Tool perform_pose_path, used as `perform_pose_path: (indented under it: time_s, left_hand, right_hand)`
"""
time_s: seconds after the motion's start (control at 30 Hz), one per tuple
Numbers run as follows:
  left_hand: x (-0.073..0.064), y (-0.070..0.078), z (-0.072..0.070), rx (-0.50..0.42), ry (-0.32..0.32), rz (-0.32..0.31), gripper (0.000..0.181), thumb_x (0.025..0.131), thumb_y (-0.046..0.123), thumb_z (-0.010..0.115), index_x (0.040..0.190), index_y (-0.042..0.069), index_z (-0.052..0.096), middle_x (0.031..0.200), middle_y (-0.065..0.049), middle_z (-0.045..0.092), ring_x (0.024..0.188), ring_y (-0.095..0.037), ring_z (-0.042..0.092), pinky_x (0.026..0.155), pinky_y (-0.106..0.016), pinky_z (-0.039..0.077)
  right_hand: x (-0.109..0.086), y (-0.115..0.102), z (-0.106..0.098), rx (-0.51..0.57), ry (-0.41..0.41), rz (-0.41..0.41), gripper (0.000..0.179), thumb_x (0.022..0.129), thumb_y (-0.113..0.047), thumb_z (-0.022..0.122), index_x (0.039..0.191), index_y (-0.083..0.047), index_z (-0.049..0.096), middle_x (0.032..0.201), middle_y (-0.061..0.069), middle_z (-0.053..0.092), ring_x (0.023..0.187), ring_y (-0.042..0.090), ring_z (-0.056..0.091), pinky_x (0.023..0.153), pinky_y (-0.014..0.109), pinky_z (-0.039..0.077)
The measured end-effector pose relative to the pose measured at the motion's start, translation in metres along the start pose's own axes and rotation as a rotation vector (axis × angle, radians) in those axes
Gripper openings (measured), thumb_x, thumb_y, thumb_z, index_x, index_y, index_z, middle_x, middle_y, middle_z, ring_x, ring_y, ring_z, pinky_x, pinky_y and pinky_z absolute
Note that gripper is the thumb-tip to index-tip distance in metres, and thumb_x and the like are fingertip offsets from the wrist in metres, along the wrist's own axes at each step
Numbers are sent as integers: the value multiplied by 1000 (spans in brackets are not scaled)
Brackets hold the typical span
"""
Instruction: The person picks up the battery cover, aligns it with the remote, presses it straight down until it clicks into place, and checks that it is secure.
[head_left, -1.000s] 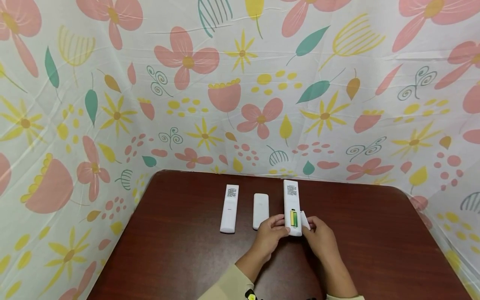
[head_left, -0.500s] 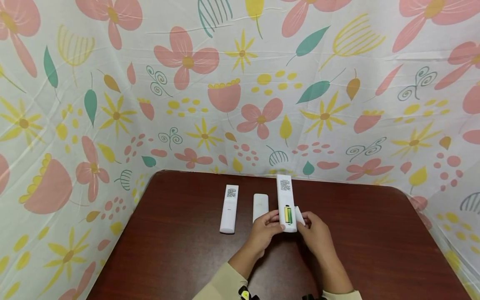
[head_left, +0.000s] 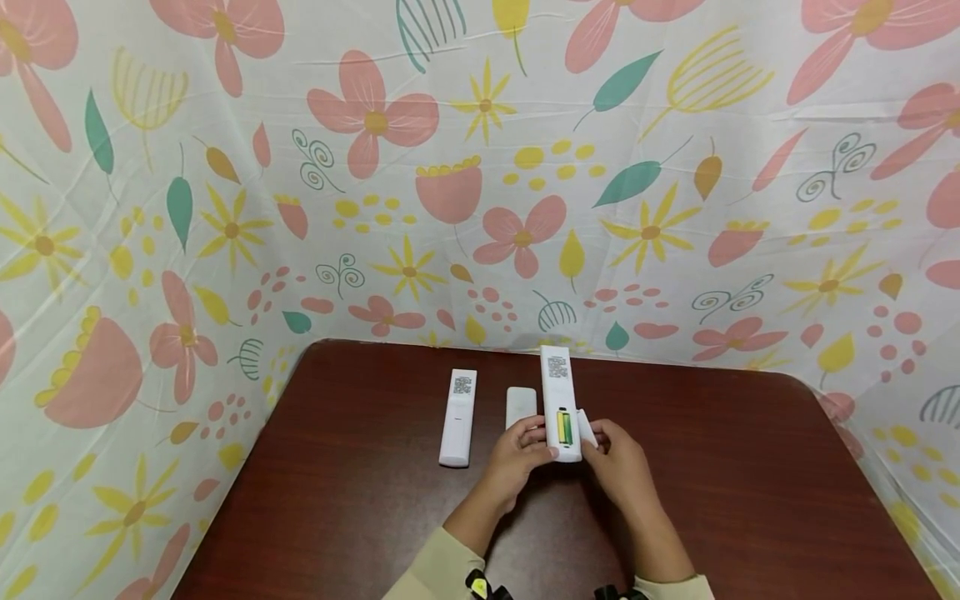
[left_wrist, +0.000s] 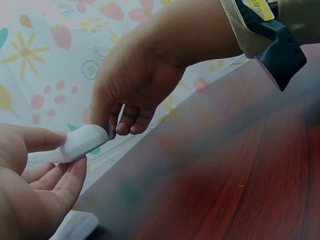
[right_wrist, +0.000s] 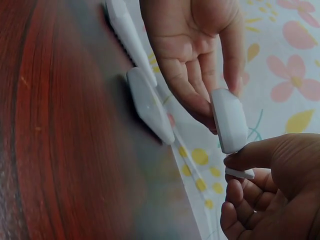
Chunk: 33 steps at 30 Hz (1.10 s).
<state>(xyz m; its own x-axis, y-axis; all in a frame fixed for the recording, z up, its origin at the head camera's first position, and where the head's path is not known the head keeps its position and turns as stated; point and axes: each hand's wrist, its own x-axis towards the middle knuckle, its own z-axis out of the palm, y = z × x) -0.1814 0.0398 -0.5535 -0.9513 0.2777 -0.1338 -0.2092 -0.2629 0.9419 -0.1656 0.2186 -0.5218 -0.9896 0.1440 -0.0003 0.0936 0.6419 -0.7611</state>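
A white remote control is held face down above the table, its battery bay uncovered. Inside the bay lie yellow and green batteries. My left hand grips the remote's near end from the left, thumb on one side and fingers underneath. My right hand pinches a small white battery cover between thumb and fingers, close against the remote's right edge. In the right wrist view the cover sits just beside the end of the remote.
A second white remote lies back up on the dark red-brown table, to the left. Between it and the held remote lies a shorter white remote, partly hidden by my left hand. A flower-printed cloth stands behind the table.
Both hands have moved left and slightly away from me, carrying the remote and the cover together. My left hand now covers part of the shorter remote.
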Motion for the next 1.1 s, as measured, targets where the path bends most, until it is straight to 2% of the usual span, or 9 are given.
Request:
perform_pose_path:
  time_s: [0.47, 0.73, 0.9, 1.1]
  left_hand:
    - [-3, -2, -11, -74, -35, 1, 59, 89, -2, 65, 143, 4, 42, 133, -25, 63, 92, -12, 67, 81, -26, 55]
    - [-4, -5, -12, -151, -15, -2, 57, 92, -4, 58, 144, 4, 39, 131, -21, 63, 98, -19, 69, 88, -41, 59]
    - [-4, -4, -15, -165, -6, -3, 57, 91, -4, 58, 145, 6, 40, 129, -17, 64, 99, -20, 69, 87, -40, 60]
    - [-5, -2, -17, -172, -5, 8, 59, 92, -4, 57, 147, 7, 39, 131, -19, 62, 99, -20, 69, 87, -39, 60]
  right_hand:
    - [0, -9, 9, 66, -13, -10, 18, 91, -8, 66, 109, -5, 68, 88, 8, 67, 69, 11, 53, 57, 23, 45]
    - [0, -13, 14, 82, -35, -4, 18, 92, -10, 68, 110, -6, 68, 92, 9, 69, 75, 14, 57, 62, 23, 47]
    - [0, -15, 16, 89, -36, -4, 18, 93, -12, 68, 110, -6, 68, 94, 9, 70, 79, 15, 59, 65, 23, 48]
    - [1, -16, 18, 110, -32, 3, 22, 94, -15, 69, 115, -6, 67, 97, 9, 71, 82, 15, 61, 70, 24, 49]
